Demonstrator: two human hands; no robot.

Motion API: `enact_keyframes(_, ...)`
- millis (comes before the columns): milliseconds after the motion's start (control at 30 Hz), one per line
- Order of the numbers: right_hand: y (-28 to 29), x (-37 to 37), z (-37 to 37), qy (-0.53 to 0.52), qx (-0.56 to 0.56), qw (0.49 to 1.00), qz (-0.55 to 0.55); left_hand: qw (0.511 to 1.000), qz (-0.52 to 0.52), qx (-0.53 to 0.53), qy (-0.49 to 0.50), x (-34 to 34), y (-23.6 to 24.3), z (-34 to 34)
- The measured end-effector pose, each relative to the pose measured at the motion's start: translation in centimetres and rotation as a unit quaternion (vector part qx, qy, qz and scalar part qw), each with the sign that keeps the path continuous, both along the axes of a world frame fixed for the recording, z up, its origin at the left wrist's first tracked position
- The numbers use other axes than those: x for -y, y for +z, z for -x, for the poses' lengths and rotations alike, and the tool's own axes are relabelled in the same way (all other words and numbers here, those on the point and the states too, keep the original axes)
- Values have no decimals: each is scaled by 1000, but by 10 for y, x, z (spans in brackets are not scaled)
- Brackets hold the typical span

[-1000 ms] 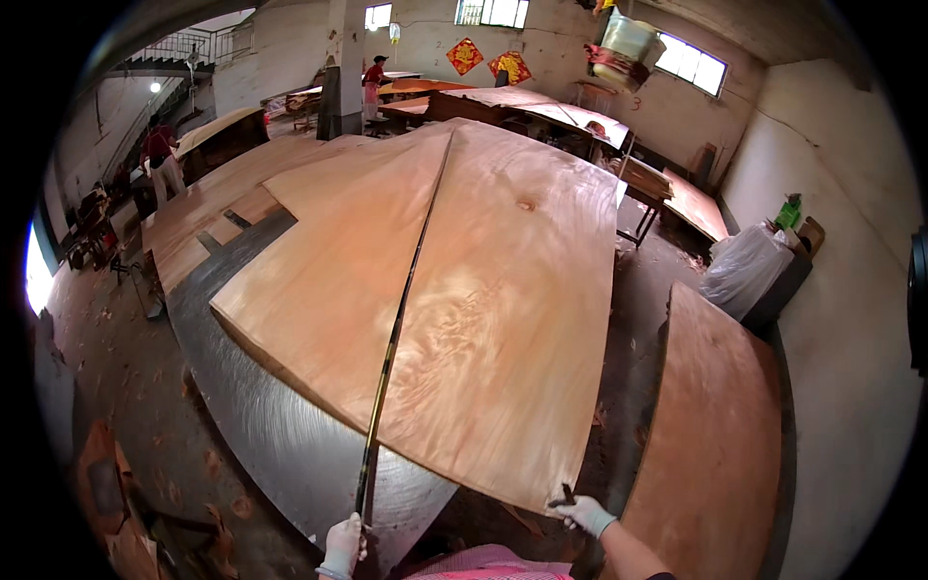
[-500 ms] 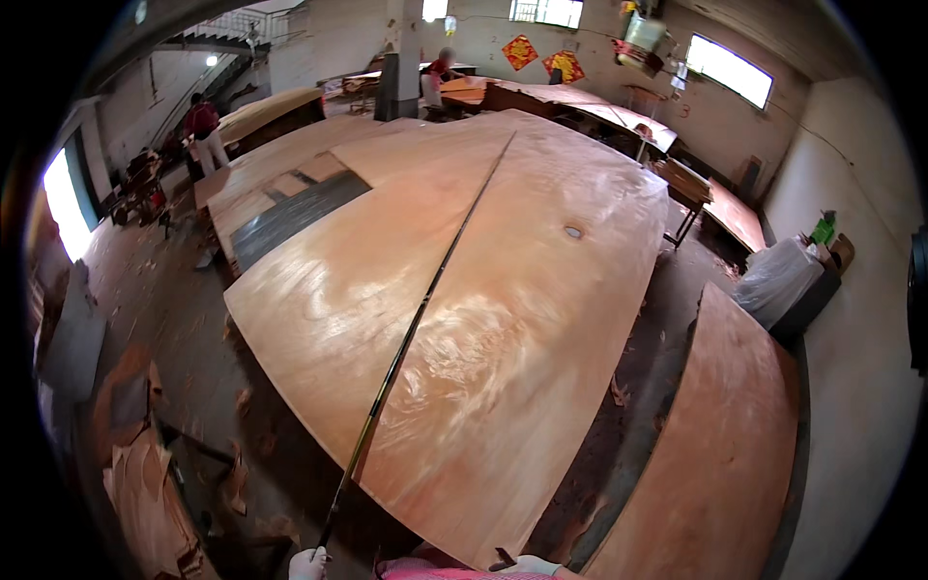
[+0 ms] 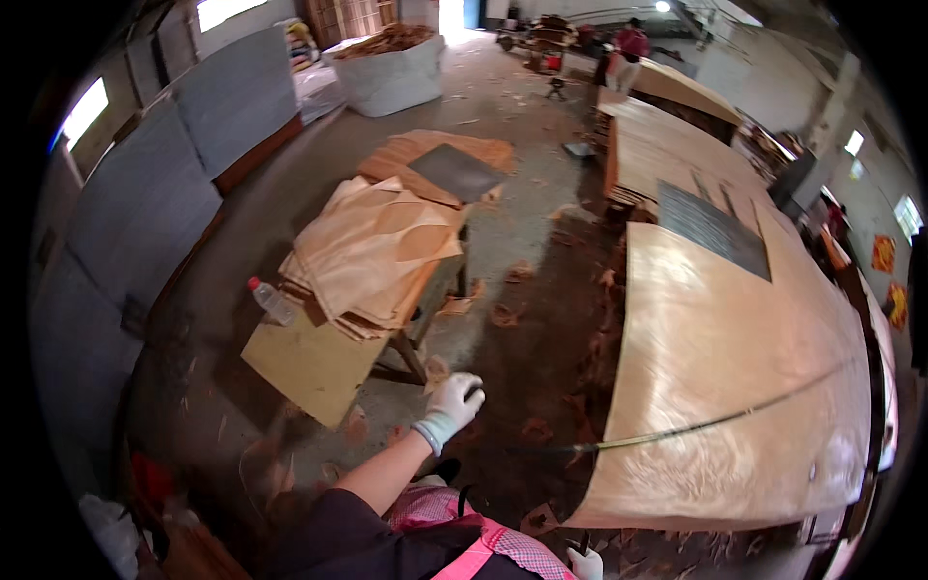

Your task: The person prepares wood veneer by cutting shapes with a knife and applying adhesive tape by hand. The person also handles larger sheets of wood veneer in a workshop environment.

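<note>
The left hand (image 3: 452, 407), fingers loosely curled, appears empty; the right hand (image 3: 586, 563), mostly hidden, grasps a dark tool (image 3: 584, 543). Right of the left hand, a wood sheet (image 3: 735, 324) lies already spread, a thin pole (image 3: 667, 432) across it; farther off, a grey panel (image 3: 712, 230) is left uncovered.

We count two hands (image 3: 452, 406) and one stick (image 3: 677, 431).
Around us: one bottle (image 3: 272, 303), one filled sack (image 3: 389, 79), two posters (image 3: 883, 253), two co-workers (image 3: 631, 43).

I log left hand (image 3: 452, 404) and right hand (image 3: 586, 563) gloved white; veneer sheet (image 3: 715, 338) pale tan, wavy grain; rod (image 3: 667, 432) dark and yellowish; apron (image 3: 430, 506) pink check; sleeve (image 3: 333, 527) dark; bottle cap (image 3: 254, 283) red; bench (image 3: 314, 365) dull yellow.
</note>
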State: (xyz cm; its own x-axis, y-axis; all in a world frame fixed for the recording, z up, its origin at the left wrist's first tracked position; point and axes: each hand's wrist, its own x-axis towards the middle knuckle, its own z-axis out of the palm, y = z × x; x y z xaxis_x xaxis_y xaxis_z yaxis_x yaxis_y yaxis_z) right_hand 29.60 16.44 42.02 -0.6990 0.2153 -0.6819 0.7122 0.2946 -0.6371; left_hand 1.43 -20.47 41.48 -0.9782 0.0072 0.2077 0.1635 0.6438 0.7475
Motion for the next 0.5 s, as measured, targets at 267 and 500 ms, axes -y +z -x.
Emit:
enact_keyframes(267,24,146,136,14,17,984,175,904,191,80,375,230,-23,128)
enact_keyframes(500,28,178,161,45,17,990,135,878,378,167,243,301,-37,188)
